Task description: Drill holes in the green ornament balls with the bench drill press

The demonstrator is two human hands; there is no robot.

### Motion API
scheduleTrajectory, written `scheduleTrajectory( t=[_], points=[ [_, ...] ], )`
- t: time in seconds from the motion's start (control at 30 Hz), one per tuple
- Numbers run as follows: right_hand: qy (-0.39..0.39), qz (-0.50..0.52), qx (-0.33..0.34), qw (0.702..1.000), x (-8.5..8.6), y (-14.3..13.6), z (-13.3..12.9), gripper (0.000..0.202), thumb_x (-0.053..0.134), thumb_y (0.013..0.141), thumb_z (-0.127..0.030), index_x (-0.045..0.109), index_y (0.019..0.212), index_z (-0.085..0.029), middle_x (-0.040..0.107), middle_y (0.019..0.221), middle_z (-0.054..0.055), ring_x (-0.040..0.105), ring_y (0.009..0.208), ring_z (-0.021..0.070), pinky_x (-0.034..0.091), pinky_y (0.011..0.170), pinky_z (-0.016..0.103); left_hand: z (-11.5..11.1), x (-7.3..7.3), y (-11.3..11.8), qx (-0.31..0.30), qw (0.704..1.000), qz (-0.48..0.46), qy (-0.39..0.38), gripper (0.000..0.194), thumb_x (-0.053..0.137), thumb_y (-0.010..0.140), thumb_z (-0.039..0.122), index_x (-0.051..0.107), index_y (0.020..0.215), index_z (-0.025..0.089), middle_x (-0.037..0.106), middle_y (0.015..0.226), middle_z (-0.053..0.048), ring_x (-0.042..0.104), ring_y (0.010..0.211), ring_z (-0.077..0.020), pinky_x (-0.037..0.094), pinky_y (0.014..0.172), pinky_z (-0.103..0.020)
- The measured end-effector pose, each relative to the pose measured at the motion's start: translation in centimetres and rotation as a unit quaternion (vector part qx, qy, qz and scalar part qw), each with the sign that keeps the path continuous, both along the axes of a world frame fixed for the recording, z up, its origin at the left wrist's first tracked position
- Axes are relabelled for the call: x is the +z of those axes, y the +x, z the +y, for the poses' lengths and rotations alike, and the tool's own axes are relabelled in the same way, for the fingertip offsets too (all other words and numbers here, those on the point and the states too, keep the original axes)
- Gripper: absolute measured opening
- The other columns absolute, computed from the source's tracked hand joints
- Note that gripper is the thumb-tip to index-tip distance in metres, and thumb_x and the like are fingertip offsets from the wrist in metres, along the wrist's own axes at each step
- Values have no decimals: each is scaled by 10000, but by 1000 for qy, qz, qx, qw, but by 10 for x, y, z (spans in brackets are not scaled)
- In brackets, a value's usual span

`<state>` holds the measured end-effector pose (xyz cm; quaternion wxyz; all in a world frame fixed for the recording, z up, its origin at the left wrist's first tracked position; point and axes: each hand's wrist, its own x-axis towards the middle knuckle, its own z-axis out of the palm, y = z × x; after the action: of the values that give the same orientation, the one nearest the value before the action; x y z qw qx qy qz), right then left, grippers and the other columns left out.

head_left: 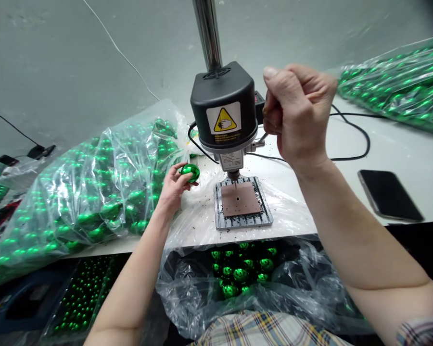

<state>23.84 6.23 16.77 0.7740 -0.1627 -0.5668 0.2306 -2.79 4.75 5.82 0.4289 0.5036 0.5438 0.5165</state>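
Note:
My left hand pinches a shiny green ball between thumb and fingers, just left of a small drill press. My right hand is closed in a fist beside the press's black motor housing. A metal feed lever runs from the press towards that fist, which hides the lever's end. Under the drill bit lies a brown square plate with a small hole, set on the slotted grey base. Dark shavings are scattered around the base. The ball is apart from the plate.
A large clear bag of green balls leans at the left, and another bag lies at the right back. A phone rests near the table's right front edge. Below the edge, an open plastic bag holds more balls. A black cable loops behind.

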Motion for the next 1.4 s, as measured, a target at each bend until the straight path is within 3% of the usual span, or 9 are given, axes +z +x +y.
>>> scheduleTrajectory(
  t=[0.13,0.47,0.67,0.77,0.87,0.97,1.17,1.27,1.4],
  points=[
    [8,10,5,1000,0,-1,0,515,775,777,-563,492,497,-236,336,399,-56,273,301,95,177,275,313,-23,-3,10,-73,958,-239,-143,423,727,751,375,583,1108,198,696,999,-80,675,781,-178,504,638,-266],
    [-18,21,10,1000,4,-1,-5,484,804,775,-464,505,468,-242,358,375,-50,302,297,103,169,288,309,-32,-26,42,-114,918,-301,-230,392,607,906,556,633,993,175,720,985,-135,642,724,-180,503,610,-299],
    [-31,21,-5,999,6,-3,-9,537,800,763,-524,452,468,-239,348,390,-54,294,311,88,161,323,302,-39,-29,50,-43,973,-182,-133,429,870,652,394,566,874,189,610,814,17,578,676,-94,445,593,-220],
    [-17,36,14,999,7,-4,-8,503,806,772,-427,462,458,-236,357,383,-49,286,311,91,160,336,314,-42,-29,51,-71,985,-119,-107,415,844,668,364,557,905,180,599,791,21,562,620,-88,386,535,-217],
    [1,38,10,999,5,-4,-5,504,788,798,-387,448,455,-240,356,386,-50,256,309,93,187,343,328,-45,-28,53,-113,986,-87,-92,439,810,686,291,592,1046,168,648,888,-16,606,689,-112,445,602,-244],
    [8,24,-7,1000,4,-4,-3,550,782,800,-494,421,469,-245,347,394,-53,244,318,97,216,356,333,-45,-30,56,-137,974,-134,-126,486,752,700,261,587,1149,177,674,965,-45,637,744,-141,495,666,-280],
    [-13,30,15,999,5,-3,-9,496,738,854,-352,450,467,-235,367,406,-50,254,338,93,205,381,320,-37,-39,58,-109,942,-248,-198,261,660,779,305,599,981,152,707,924,-77,646,702,-138,466,564,-226],
    [-31,24,17,999,5,-2,-9,467,706,855,-280,457,462,-234,365,404,-50,243,334,90,192,378,317,-35,-45,57,-97,952,-221,-190,328,708,759,320,598,1017,150,696,902,-53,631,662,-123,459,539,-218],
    [-48,11,-6,999,4,-1,-5,506,731,835,-412,429,464,-244,334,387,-48,246,346,101,223,372,320,-33,-54,60,-77,984,-111,-117,536,837,686,390,559,1085,165,683,868,-23,610,618,-110,442,541,-224]
  ],
)
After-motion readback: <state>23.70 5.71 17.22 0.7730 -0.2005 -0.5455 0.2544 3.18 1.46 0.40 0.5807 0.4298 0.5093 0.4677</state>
